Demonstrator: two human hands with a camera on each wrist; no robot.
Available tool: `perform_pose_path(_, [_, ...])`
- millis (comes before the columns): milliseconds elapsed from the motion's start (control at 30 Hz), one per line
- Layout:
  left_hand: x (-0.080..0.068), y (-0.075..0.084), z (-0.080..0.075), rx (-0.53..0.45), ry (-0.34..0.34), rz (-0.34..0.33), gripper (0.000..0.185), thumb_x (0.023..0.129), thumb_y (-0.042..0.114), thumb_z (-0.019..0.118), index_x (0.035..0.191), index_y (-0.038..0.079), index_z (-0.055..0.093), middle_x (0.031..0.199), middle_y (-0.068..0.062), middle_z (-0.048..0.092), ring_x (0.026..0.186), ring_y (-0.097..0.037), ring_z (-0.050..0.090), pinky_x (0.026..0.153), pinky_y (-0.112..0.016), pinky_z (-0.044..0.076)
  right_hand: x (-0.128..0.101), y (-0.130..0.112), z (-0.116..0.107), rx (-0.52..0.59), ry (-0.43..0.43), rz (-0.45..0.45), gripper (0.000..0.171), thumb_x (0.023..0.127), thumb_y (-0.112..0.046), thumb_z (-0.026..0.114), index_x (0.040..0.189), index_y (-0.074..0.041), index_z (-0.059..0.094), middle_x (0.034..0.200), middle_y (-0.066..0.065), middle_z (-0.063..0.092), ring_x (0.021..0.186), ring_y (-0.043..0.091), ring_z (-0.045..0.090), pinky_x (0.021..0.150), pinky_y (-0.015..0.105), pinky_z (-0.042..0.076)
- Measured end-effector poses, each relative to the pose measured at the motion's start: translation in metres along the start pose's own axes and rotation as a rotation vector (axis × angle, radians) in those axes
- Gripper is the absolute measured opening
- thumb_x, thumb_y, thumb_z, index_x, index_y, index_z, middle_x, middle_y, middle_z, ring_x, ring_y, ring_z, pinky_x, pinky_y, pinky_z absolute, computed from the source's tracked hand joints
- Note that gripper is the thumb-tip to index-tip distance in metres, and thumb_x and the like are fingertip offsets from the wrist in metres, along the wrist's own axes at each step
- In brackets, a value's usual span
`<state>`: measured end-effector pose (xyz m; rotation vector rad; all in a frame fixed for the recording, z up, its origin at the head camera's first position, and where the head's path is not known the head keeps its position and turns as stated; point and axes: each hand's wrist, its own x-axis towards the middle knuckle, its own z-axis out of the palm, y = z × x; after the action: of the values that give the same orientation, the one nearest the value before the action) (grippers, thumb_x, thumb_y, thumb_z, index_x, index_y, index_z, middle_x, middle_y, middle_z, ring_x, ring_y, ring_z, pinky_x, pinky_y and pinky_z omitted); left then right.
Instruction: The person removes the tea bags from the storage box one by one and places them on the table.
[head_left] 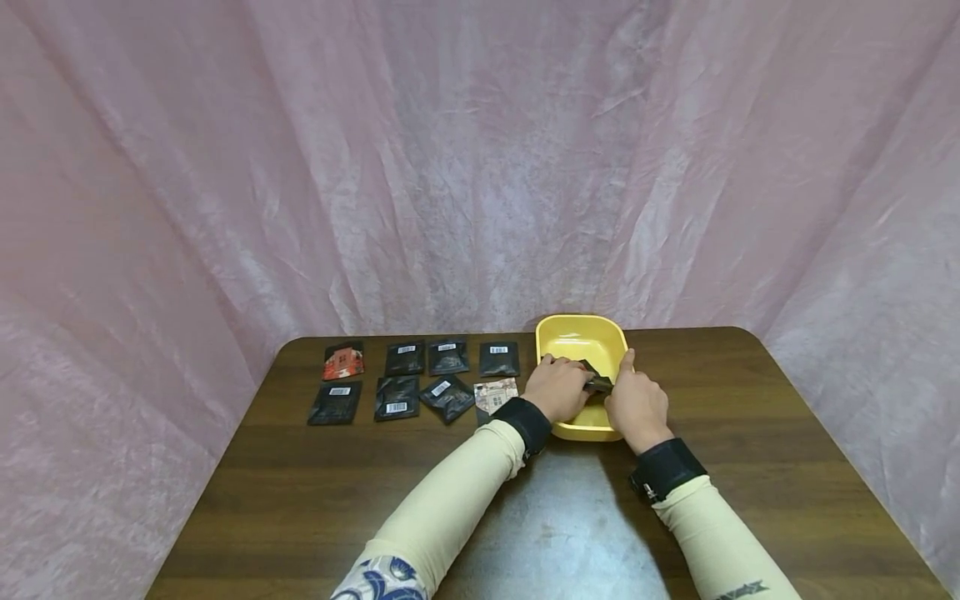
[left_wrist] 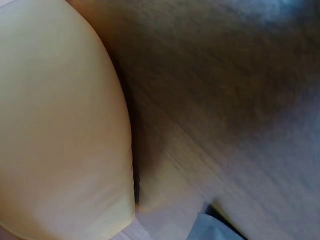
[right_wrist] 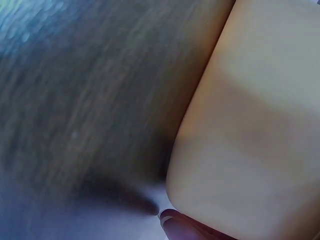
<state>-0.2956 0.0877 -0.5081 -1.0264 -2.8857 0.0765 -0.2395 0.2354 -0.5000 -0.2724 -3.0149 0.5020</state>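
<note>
A yellow plastic tub (head_left: 581, 337) stands on the dark wooden table (head_left: 375, 500), right of centre. Over its near half, my left hand (head_left: 558, 387) and my right hand (head_left: 636, 404) both grip one small dark sachet (head_left: 595, 375) between them. The left wrist view gives only the tub's outer wall (left_wrist: 60, 130) and table wood. In the right wrist view the tub's wall (right_wrist: 250, 125) fills the right side, with a fingertip (right_wrist: 175, 225) at the bottom edge.
Several dark sachets (head_left: 405, 358) lie in two rows left of the tub, with a red one (head_left: 343, 362) at the far left and a pale printed one (head_left: 496, 395) nearest my left wrist. Pink cloth (head_left: 480, 167) hangs behind and beside the table.
</note>
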Motion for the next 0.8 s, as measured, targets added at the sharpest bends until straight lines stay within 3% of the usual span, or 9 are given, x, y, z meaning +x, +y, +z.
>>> perform_pose_path(167, [-0.002,0.001,-0.002,-0.053,0.048,0.016,0.029,0.106,0.034,0.063,0.131,0.037,0.076,0.135,0.016,0.074,0.125,-0.014,0.070,0.104,-0.038,0.048,0.000,0.003,0.002,0.001,-0.007,0.007,0.091,0.092,-0.013,0.064,0.166,0.011,0.017,0.102,0.033,0.072,0.078,0.046,0.071,0.065,0.056,0.056])
perform_pose_path(467, [-0.005,-0.006,-0.006,-0.170,0.171,0.060,0.023,0.102,0.027,0.070,0.120,0.033,0.083,0.132,0.019,0.076,0.125,-0.011,0.071,0.103,-0.038,0.049,0.000,0.002,0.003,-0.002,0.013,-0.007,0.089,0.094,-0.014,0.064,0.165,0.011,0.018,0.099,0.034,0.072,0.077,0.047,0.071,0.064,0.056,0.057])
perform_pose_path(800, [-0.004,-0.008,-0.011,-0.138,0.186,0.082,0.020,0.101,0.026,0.071,0.115,0.033,0.084,0.124,0.020,0.079,0.119,-0.007,0.073,0.103,-0.037,0.048,0.002,0.002,0.001,0.002,0.007,0.005,0.091,0.094,-0.017,0.065,0.166,0.011,0.016,0.104,0.035,0.072,0.082,0.050,0.072,0.069,0.059,0.058])
